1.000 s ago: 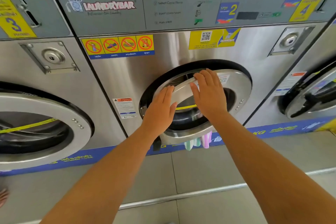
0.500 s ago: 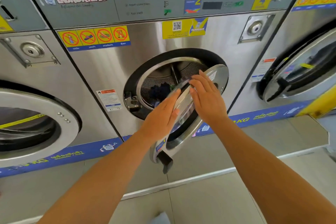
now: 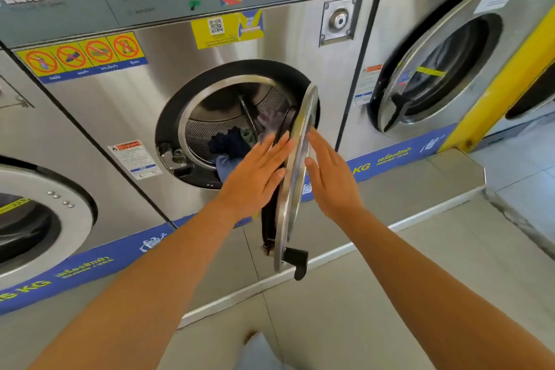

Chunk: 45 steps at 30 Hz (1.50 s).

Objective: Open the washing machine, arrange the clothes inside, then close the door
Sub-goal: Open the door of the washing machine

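Observation:
The middle steel washing machine (image 3: 126, 105) stands with its round door (image 3: 295, 177) swung out edge-on toward me, black handle at its lower end. My left hand (image 3: 255, 174) lies flat with fingers apart against the door's inner face. My right hand (image 3: 329, 174) rests flat on its outer steel face. Neither hand grips anything. Inside the perforated drum (image 3: 216, 126) lie dark blue, green and light blue clothes (image 3: 231, 147), partly hidden behind my left hand.
A shut washer door (image 3: 36, 219) is at the left, another (image 3: 444, 57) at the right beside a yellow post (image 3: 504, 81). The machines stand on a raised tiled step (image 3: 390, 189) with a blue strip along its base. Grey floor tiles lie below.
The door has swung from nearly shut to wide open, edge-on to me. My left hand went to its inner side, my right stayed outside. The drum and clothes came into view.

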Available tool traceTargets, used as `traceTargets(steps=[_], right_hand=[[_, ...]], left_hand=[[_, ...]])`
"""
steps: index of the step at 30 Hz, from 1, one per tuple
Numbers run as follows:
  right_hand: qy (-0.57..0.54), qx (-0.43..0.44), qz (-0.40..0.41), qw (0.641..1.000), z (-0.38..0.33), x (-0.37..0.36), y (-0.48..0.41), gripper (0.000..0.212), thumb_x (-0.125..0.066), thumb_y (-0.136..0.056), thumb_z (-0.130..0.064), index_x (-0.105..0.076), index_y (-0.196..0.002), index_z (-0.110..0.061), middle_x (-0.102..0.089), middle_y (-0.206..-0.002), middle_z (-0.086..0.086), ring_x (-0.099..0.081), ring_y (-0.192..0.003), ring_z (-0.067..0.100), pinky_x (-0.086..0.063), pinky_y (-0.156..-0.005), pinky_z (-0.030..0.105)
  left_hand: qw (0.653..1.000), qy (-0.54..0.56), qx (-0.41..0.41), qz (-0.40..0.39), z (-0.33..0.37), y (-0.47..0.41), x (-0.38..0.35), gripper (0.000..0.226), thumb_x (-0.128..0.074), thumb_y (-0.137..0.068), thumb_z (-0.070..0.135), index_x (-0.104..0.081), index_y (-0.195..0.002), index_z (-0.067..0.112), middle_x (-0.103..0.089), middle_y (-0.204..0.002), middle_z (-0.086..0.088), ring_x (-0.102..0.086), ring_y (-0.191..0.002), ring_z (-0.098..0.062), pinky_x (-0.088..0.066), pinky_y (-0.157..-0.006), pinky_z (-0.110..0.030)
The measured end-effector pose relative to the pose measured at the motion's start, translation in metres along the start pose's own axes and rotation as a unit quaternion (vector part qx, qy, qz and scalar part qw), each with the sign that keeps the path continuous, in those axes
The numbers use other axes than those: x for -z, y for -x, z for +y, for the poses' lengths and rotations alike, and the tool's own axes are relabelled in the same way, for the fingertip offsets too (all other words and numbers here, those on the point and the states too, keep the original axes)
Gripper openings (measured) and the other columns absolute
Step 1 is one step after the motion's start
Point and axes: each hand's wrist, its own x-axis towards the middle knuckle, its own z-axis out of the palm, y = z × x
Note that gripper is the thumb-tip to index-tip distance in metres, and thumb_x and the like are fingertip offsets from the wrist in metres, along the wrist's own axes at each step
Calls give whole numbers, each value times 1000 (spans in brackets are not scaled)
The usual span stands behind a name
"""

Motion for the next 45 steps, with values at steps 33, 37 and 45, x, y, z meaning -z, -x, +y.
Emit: traceTargets(steps=[33, 37, 45], right_hand=[[275, -305, 227, 883, 105, 63, 10, 72, -34, -93, -64, -22, -149, -20, -38, -147, 7, -37, -133, 30, -25, -112, 49], [299, -309, 216, 877, 122, 78, 1, 78, -30, -90, -69, -19, -150, -19, -34, -150, 10, -33, -136, 31, -22, -114, 49], [292, -314, 204, 880, 171, 106, -26, 77, -27, -91, -69, -15, -152, -23, -25, -157, 7, -23, -144, 29, -15, -119, 49]], left_hand=[[981, -78, -173, -50, 68, -201, -54, 58, -21, -100, 42, -15, -153, 20, -17, -161, 0, -12, -149, -21, -4, -120, -46], [984, -70, -153, -61, 65, -217, -69, 60, -21, -100, 44, -6, -154, 21, -5, -163, -2, -3, -150, -22, -4, -121, -48], [990, -76, -111, -43, 83, -244, -95, 63, -25, -100, 46, -5, -154, 19, -6, -163, -5, -2, -150, -24, -7, -121, -50]])
